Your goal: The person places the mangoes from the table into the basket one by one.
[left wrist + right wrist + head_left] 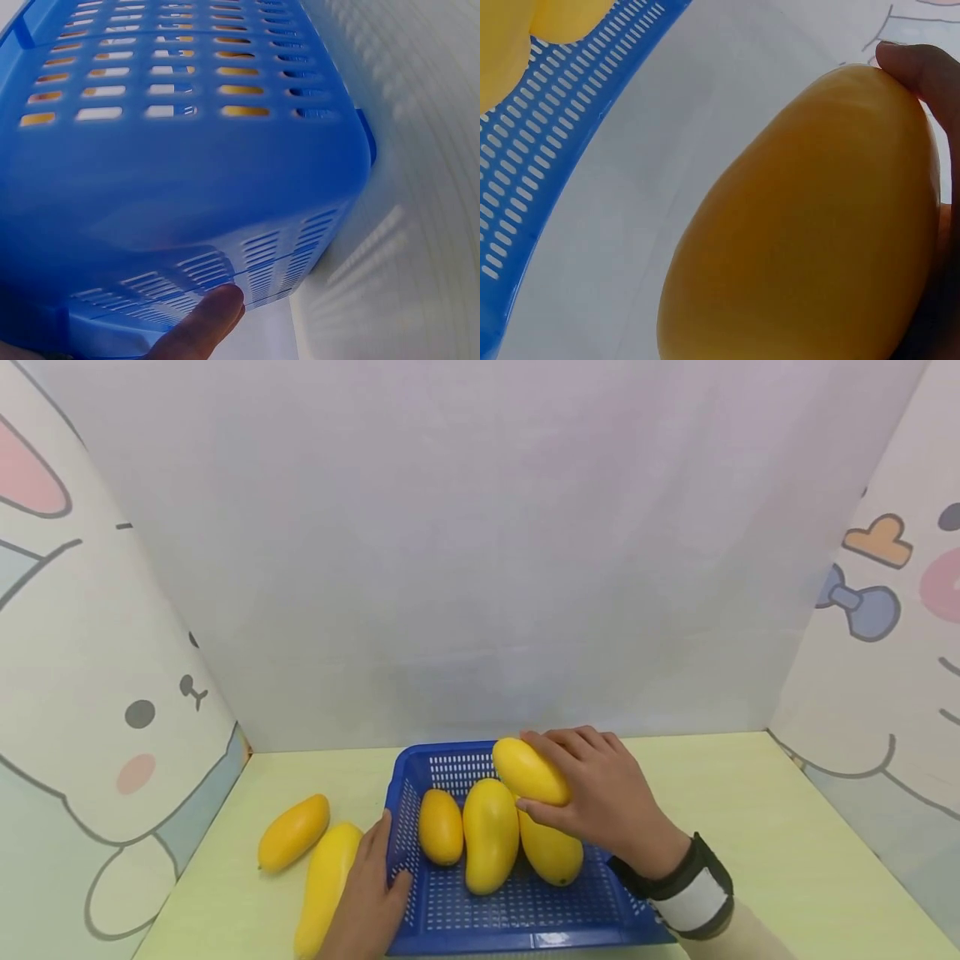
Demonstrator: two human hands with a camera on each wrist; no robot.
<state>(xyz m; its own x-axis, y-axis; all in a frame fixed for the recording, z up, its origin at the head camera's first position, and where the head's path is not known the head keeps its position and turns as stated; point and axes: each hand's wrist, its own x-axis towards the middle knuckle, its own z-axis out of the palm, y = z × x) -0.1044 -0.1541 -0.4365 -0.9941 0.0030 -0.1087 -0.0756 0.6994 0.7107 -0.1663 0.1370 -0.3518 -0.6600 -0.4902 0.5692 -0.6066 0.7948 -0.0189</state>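
Note:
My right hand (600,789) grips a yellow mango (531,772) over the back right part of a blue plastic basket (525,941). In the right wrist view that mango (802,225) fills much of the picture, the thumb at its end. Under it lies another mango (551,853), partly hidden, beside a long yellow mango (490,839) and a smaller orange-yellow mango (441,827) inside the basket. My left hand (371,893) holds the basket's left rim, thumb over the edge. The left wrist view has one finger (206,319) against the slotted wall (180,187).
Left of the basket, an orange-yellow mango (295,832) and a long yellow mango (327,885) lie on the pale yellow-green table (795,835). A whitish curtain (480,568) stands behind, with cartoon-printed panels (75,710) at both sides.

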